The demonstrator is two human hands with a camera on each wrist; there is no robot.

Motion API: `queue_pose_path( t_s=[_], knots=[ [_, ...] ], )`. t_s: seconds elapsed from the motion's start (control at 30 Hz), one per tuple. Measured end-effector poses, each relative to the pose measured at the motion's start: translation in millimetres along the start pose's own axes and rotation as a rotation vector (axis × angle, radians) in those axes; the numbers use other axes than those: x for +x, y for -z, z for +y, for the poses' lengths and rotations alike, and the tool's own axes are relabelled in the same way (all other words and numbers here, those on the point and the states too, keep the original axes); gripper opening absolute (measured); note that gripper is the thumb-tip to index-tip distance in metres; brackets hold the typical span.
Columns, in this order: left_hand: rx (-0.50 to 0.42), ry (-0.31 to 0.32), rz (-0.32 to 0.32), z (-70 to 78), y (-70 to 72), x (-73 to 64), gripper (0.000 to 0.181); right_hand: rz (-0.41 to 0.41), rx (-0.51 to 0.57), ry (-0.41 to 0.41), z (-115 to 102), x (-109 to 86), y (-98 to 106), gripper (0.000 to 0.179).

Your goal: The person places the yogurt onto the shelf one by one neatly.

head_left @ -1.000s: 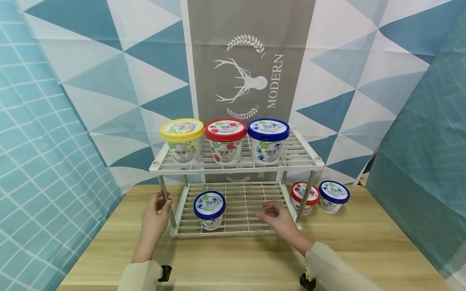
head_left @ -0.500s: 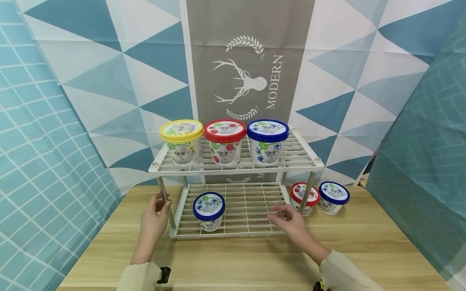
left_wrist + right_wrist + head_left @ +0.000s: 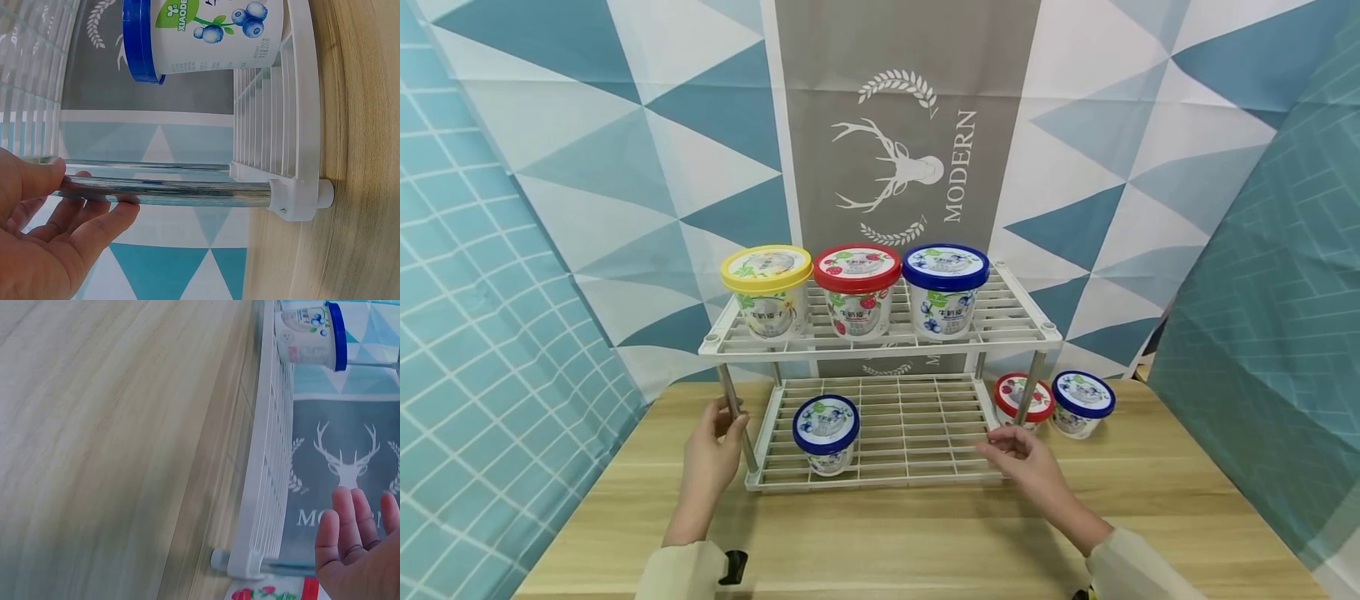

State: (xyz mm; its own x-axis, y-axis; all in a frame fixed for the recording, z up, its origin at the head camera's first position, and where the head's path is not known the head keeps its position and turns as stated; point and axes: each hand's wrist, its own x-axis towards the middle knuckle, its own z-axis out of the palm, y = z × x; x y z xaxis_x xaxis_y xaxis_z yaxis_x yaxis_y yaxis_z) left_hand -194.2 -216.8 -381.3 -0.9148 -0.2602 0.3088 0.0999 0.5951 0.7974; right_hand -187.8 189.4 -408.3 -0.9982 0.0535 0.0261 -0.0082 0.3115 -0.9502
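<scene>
My left hand (image 3: 710,457) grips the left front metal post (image 3: 187,192) of a white two-tier rack (image 3: 880,352), thumb on one side and fingers on the other. Beside it, on the lower shelf's left half, stands a small tub with a blue lid (image 3: 826,423); blueberries are printed on its side in the left wrist view. My right hand (image 3: 1024,458) is at the front right corner of the lower shelf, close to the right front post (image 3: 1032,385). It holds nothing, and its fingers (image 3: 350,525) are loosely extended in the right wrist view.
Larger tubs with yellow (image 3: 767,287), red (image 3: 856,292) and blue (image 3: 946,292) lids line the top shelf. Right of the rack, a red-lidded tub (image 3: 1022,397), partly behind the post, and a blue-lidded tub (image 3: 1082,402) stand on the wooden table (image 3: 880,542). Patterned sheets hang behind.
My right hand has moved rightward across the lower shelf to its right front corner. My left hand keeps its grip on the post. The head view has shifted slightly.
</scene>
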Motion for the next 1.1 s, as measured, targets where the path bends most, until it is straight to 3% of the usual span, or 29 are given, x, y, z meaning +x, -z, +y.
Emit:
queue_pose_path(
  t_s=[0.27, 0.87, 1.0, 1.1],
  knots=[
    [0.013, -0.017, 0.011, -0.2, 0.5, -0.1, 0.028, 0.027, 0.033, -0.002, 3.3, -3.3, 23.1, 0.041],
    [0.017, -0.032, 0.023, -1.7, -2.0, 0.4, 0.028, 0.140, -0.121, -0.055, 24.7, 0.8, 72.7, 0.053],
    [0.016, -0.027, 0.021, -1.5, -1.7, 0.5, 0.028, 0.171, -0.143, -0.069, 34.9, 5.6, 87.1, 0.056],
    [0.016, -0.021, 0.015, -1.5, -1.3, 0.6, 0.028, 0.195, -0.144, -0.072, 54.0, 14.0, 99.4, 0.054]
  ],
)
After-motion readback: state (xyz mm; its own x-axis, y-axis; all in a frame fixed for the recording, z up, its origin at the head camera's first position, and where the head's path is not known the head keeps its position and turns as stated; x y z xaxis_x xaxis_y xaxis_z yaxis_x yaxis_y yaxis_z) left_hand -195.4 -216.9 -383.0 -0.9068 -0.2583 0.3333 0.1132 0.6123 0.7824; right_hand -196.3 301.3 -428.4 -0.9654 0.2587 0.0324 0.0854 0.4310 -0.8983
